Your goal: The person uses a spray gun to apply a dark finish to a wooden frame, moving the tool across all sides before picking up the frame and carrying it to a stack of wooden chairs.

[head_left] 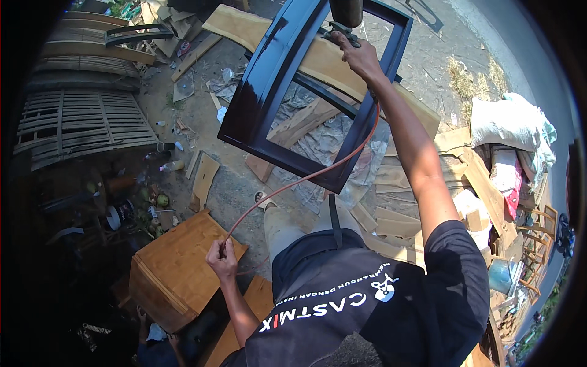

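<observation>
My right hand point(362, 60) is stretched out ahead, its fingers wrapped round the grip of a spray gun point(346, 12) with a dark cylindrical cup. Below the gun is a dark, glossy wooden frame point(249, 113) with open panels, lying tilted across a light wooden plank point(330, 63). Its wide left member shows uneven dark patches and shiny reflections. A thin reddish hose point(299, 179) runs from the gun past the frame's near corner to my left hand point(222, 259). That hand is closed on the hose, above an orange-brown wooden cabinet point(183, 260).
Wood offcuts point(397, 223) and crumpled sheeting cover the ground around the frame. White sacks point(507, 125) lie at the right. A slatted bamboo panel point(92, 122) stands at the left. Beside the cabinet, lower left, another person's hand point(173, 338) is near a pale cloth point(156, 332).
</observation>
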{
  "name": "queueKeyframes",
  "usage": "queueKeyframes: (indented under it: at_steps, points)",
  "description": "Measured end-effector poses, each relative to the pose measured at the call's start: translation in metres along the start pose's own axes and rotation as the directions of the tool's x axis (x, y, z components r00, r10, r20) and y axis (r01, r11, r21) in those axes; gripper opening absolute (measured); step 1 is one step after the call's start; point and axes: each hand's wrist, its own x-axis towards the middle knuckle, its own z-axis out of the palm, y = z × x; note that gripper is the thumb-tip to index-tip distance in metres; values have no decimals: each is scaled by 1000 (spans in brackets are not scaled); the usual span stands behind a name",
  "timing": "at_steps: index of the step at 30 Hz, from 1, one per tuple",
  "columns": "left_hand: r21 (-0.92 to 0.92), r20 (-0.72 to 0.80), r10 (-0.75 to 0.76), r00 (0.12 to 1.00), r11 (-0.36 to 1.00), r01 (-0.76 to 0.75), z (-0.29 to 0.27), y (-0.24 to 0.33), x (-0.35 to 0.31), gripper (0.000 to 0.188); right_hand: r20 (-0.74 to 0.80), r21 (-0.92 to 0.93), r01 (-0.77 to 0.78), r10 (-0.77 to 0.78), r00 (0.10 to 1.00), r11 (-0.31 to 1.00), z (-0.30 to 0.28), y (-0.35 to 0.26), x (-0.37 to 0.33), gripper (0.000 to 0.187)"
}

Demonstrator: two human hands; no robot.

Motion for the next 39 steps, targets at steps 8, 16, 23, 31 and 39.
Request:
queueKeyframes:
  at_steps: [8,16,23,31,39]
  points:
    - [-73,68,-49,996,996,54,37,35,-16,19,-143,-75,90,-100,985,993,-22,-5,114,88]
    - [-122,183,-33,982,991,57,59,83,-3,11,-352,-225,43,-122,928,974,-38,-16,187,86]
    - [-145,180,-23,983,988,50,63,80,10,13,-253,-247,66,-130,959,967,-50,9,173,84]
    - [-112,151,-55,987,991,72,38,36,13,12,-100,-126,51,-64,993,991,-43,-9,59,78]
    - [-97,100,-22,995,995,31,22,12,17,12,41,-121,57,-52,998,991,-21,0,-30,76]
